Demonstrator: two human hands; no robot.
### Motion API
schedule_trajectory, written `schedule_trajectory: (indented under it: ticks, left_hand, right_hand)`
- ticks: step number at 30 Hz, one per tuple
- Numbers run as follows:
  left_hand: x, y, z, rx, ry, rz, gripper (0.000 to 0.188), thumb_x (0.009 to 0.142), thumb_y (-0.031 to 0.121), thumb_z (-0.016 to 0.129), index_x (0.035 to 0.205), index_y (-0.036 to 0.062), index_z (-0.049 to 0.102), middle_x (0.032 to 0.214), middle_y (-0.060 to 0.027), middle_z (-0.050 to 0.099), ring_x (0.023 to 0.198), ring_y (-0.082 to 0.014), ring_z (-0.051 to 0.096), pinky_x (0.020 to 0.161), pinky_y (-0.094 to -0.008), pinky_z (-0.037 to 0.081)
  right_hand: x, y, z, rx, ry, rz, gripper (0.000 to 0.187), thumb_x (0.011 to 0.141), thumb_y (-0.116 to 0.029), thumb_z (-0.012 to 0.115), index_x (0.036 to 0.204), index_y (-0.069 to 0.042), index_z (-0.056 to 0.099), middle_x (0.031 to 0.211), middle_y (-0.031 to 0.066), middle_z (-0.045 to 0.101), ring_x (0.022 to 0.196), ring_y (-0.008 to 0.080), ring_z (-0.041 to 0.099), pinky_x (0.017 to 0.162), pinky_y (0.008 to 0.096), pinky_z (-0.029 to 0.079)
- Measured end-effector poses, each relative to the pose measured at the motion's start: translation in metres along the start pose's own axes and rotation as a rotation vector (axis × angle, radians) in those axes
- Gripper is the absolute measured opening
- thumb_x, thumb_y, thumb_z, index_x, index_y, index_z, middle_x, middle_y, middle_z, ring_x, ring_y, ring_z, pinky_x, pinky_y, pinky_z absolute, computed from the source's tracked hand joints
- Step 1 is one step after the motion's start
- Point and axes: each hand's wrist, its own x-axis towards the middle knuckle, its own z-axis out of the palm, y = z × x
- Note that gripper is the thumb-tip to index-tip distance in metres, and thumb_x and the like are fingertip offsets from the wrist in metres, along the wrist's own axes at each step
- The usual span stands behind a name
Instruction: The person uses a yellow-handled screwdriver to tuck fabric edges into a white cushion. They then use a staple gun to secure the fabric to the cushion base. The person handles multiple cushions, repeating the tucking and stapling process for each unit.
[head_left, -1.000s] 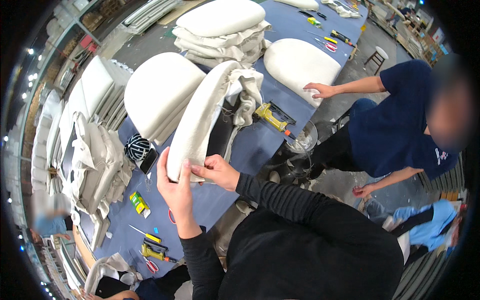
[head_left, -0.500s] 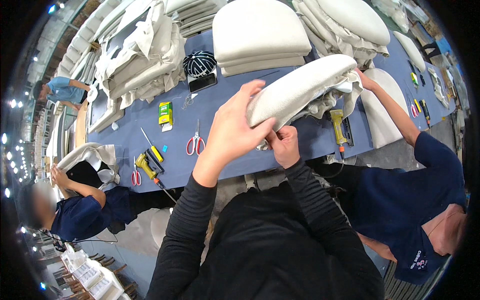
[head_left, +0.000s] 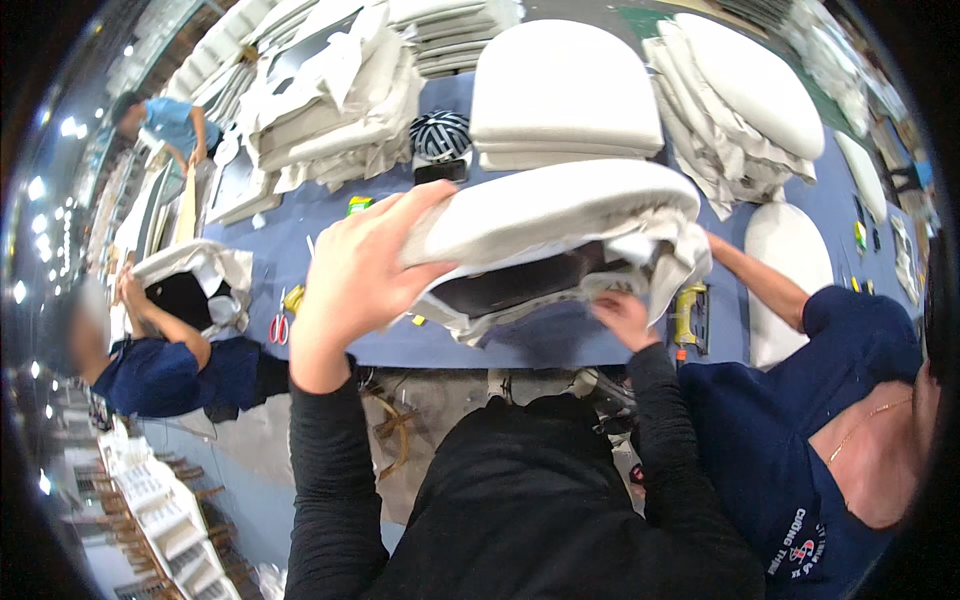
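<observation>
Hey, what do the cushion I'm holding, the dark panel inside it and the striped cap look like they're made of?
Cushion: matte cream fabric, probably over foam, judging by its rounded, padded bulge and loose, gathered edges. Dark panel: smooth with a slight sheen, so perhaps plastic or coated board. Striped cap: likely soft cloth, from its rounded shape; the weave is too small to see.

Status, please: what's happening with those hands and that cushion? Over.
Left hand holding cream cushion by its left end. Right hand at its underside, grip unclear. Co-worker's forearm and yellow staple gun near cushion's right end.
</observation>
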Motion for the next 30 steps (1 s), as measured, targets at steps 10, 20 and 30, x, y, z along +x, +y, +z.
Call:
schedule_trajectory:
  ticks: [10, 20, 30]
  left_hand:
    - [-0.222, -0.042, -0.001, -0.002, 0.186, -0.523, 0.07, 0.063, 0.003, 0.088, 0.132, 0.0108, 0.075, 0.129, -0.0124, 0.076, 0.121, -0.036, 0.074, 0.102, -0.0415, 0.059]
    - [-0.185, -0.074, -0.003, -0.019, 0.237, -0.429, 0.068, 0.078, 0.024, 0.092, 0.142, 0.0146, 0.07, 0.13, -0.0124, 0.077, 0.114, -0.0357, 0.075, 0.098, -0.0428, 0.059]
    - [-0.104, -0.052, 0.028, 0.088, 0.1, -0.16, 0.066, 0.09, 0.034, 0.084, 0.149, 0.0173, 0.059, 0.125, -0.0141, 0.076, 0.111, -0.0401, 0.074, 0.091, -0.0489, 0.059]
  right_hand:
    - [-0.018, 0.163, 0.021, -0.388, 0.369, -0.028, 0.044, 0.084, -0.003, 0.082, 0.126, -0.011, 0.071, 0.12, 0.015, 0.074, 0.111, 0.0319, 0.072, 0.097, 0.0451, 0.056]
    - [0.003, 0.15, -0.019, -0.736, 0.758, 0.365, 0.075, 0.078, -0.007, 0.079, 0.15, -0.014, 0.057, 0.149, 0.0281, 0.051, 0.145, 0.0472, 0.048, 0.121, 0.0525, 0.04]
    - [-0.034, 0.166, -0.044, -0.822, 0.948, 0.322, 0.075, 0.074, 0.003, 0.073, 0.145, -0.011, 0.057, 0.144, 0.0252, 0.057, 0.139, 0.0444, 0.052, 0.12, 0.0523, 0.042]
